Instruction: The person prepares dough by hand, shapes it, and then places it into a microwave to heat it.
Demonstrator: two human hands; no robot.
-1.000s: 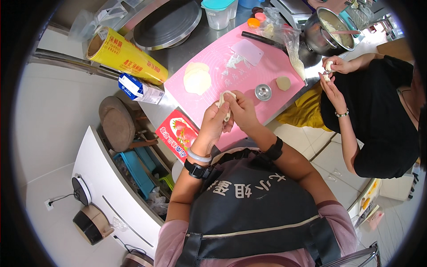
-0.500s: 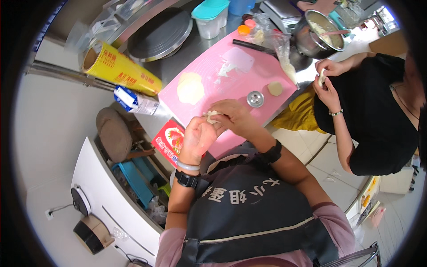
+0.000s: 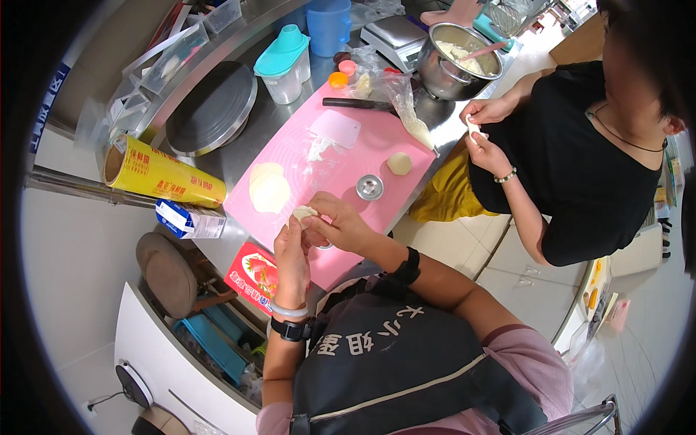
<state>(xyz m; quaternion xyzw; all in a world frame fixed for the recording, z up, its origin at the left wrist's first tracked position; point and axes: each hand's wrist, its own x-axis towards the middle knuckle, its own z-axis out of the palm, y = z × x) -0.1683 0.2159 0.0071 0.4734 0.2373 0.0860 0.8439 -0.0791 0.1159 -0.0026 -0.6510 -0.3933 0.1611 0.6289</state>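
Note:
Above the near part of the pink mat [image 3: 355, 246], a small pale piece of folded dough [image 3: 303, 212] is pinched between my two hands. My left hand [image 3: 292, 257] holds it upright from the left with its fingers closed. From the right, the curled fingers of my right hand [image 3: 337, 225] press on its edge. Flat round dough wrappers [image 3: 268, 190] lie overlapped just beyond my hands. To the right are a small round metal tin [image 3: 370, 187] and a single dough disc [image 3: 399, 164]. Something metallic under my right hand is mostly hidden.
Across the mat's far side lie a white scraper [image 3: 337, 129], a black rolling pin [image 3: 359, 104] and a piping bag [image 3: 413, 119]. A steel mixing bowl [image 3: 449, 80] stands behind. At right, a co-worker's hands [image 3: 486, 134] pinch dough. A yellow roll [image 3: 167, 174] and red box [image 3: 254, 275] flank the left.
The whole view has shifted, so the table appears further left and more of the co-worker shows. My hands have turned the dough more upright while still pinching it.

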